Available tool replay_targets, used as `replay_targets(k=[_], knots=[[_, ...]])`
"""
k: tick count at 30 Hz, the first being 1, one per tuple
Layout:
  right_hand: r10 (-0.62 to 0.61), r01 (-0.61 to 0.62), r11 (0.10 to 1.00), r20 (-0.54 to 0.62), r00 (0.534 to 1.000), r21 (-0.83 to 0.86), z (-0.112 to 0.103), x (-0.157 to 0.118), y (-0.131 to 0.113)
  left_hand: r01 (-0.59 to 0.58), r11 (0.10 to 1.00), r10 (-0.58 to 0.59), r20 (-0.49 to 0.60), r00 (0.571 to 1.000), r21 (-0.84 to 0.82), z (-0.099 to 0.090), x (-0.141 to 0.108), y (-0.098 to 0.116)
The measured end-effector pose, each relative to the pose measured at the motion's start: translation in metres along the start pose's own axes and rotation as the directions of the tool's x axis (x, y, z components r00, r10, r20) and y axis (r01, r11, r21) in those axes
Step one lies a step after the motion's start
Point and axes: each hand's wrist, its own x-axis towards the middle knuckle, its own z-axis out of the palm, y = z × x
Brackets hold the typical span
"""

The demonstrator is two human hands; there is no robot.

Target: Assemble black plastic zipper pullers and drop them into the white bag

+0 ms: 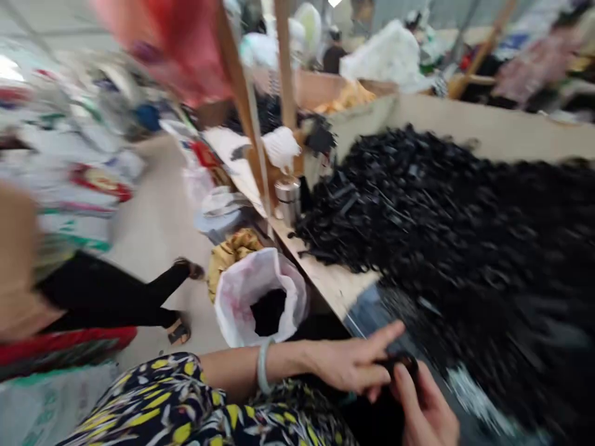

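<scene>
My left hand [349, 364], a pale bangle on its wrist, is closed against one end of a small black piece [398, 359], its index finger stretched out past it. The piece's other end is pinched between the thumb and fingers of my right hand [424, 406]. Blur and my fingers hide its exact shape; it looks curved and glossy. Just beyond both hands spreads a large heap of similar small black pieces [409, 204] on a pale tabletop [346, 288]. A grey-blue sheet [367, 310] lies at the heap's near edge.
Left of the table edge stands a white sack [232, 297] with black contents. A metal canister [288, 201] and white twine [281, 148] are by a wooden post [286, 68]. A person in black trousers [111, 291] walks along the aisle at left, beside piled sacks [79, 186].
</scene>
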Motion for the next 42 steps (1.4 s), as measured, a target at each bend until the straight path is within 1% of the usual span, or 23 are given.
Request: replay_targets(k=[2,4,5,7,10,14,17,19,21,23,25,27,29,31,33,35,37,38,40,42], knots=[[0.017,-0.016,0.999,-0.02,1.0,0.04,-0.004,-0.012,-0.007,-0.006,0.997,0.019,-0.152,0.988,0.083,0.008,-0.002,0.007],[0.017,-0.013,0.993,-0.038,0.999,0.121,-0.003,-0.013,-0.012,-0.015,0.988,0.051,-0.237,0.97,0.151,0.014,0.0,0.012],[0.024,-0.019,0.986,-0.027,0.999,0.167,-0.003,-0.012,-0.013,-0.019,0.989,0.053,-0.24,0.969,0.144,0.016,0.001,0.014],[0.05,-0.06,0.957,0.042,0.998,0.285,-0.003,-0.01,-0.011,-0.029,0.996,0.047,-0.201,0.978,0.088,0.02,0.005,0.014],[0.09,-0.145,0.886,0.144,0.986,0.44,-0.003,-0.013,-0.006,-0.039,0.998,0.045,-0.14,0.989,0.042,0.024,0.008,0.011],[0.1,-0.198,0.833,0.212,0.972,0.517,-0.003,-0.017,-0.004,-0.015,0.996,0.028,-0.148,0.989,0.086,0.025,0.006,0.011],[0.097,-0.219,0.824,0.252,0.963,0.523,-0.002,-0.016,-0.007,0.016,0.998,-0.005,-0.166,0.986,0.066,0.026,0.003,0.011],[0.102,-0.223,0.829,0.254,0.962,0.512,-0.002,-0.015,-0.01,0.026,0.999,-0.021,-0.177,0.984,0.027,0.028,0.002,0.01],[0.108,-0.213,0.849,0.236,0.966,0.483,-0.002,-0.013,-0.012,0.016,1.0,-0.015,-0.207,0.978,0.005,0.029,0.002,0.008],[0.095,-0.184,0.893,0.226,0.969,0.411,-0.005,-0.01,-0.015,-0.019,1.0,0.021,-0.255,0.967,0.008,0.03,0.003,0.005],[0.03,-0.09,0.954,0.207,0.978,0.287,-0.01,-0.005,-0.018,-0.069,0.998,0.068,-0.311,0.948,0.006,0.031,0.004,0.0],[-0.087,0.062,0.988,0.174,0.981,0.145,-0.016,-0.001,-0.021,-0.117,0.993,0.098,-0.377,0.921,-0.027,0.032,0.005,-0.004],[-0.21,0.205,0.977,0.139,0.968,0.054,-0.021,0.001,-0.024,-0.14,0.988,0.098,-0.445,0.89,-0.063,0.033,0.006,-0.007],[-0.291,0.29,0.957,0.111,0.95,0.022,-0.023,0.002,-0.027,-0.143,0.988,0.097,-0.503,0.859,-0.054,0.033,0.007,-0.008],[-0.34,0.34,0.94,0.077,0.937,0.007,-0.023,0.002,-0.03,-0.13,0.991,0.128,-0.52,0.845,0.033,0.031,0.009,-0.007],[-0.375,0.376,0.926,0.05,0.925,-0.011,-0.022,0.002,-0.033,-0.137,0.97,0.221,-0.491,0.843,0.201,0.028,0.01,-0.003],[-0.393,0.393,0.919,0.034,0.919,0.0,-0.02,0.002,-0.034,-0.168,0.912,0.333,-0.439,0.835,0.374,0.025,0.011,0.0],[-0.386,0.385,0.922,0.027,0.922,0.024,-0.018,0.002,-0.034,-0.185,0.885,0.376,-0.421,0.825,0.426,0.024,0.012,0.001],[-0.32,0.316,0.941,0.013,0.947,0.116,-0.013,0.002,-0.032,-0.204,0.868,0.407,-0.413,0.814,0.453,0.023,0.012,0.002],[-0.2,0.193,0.95,0.002,0.98,0.247,-0.007,0.001,-0.027,-0.203,0.875,0.398,-0.412,0.82,0.44,0.024,0.013,0.001]])
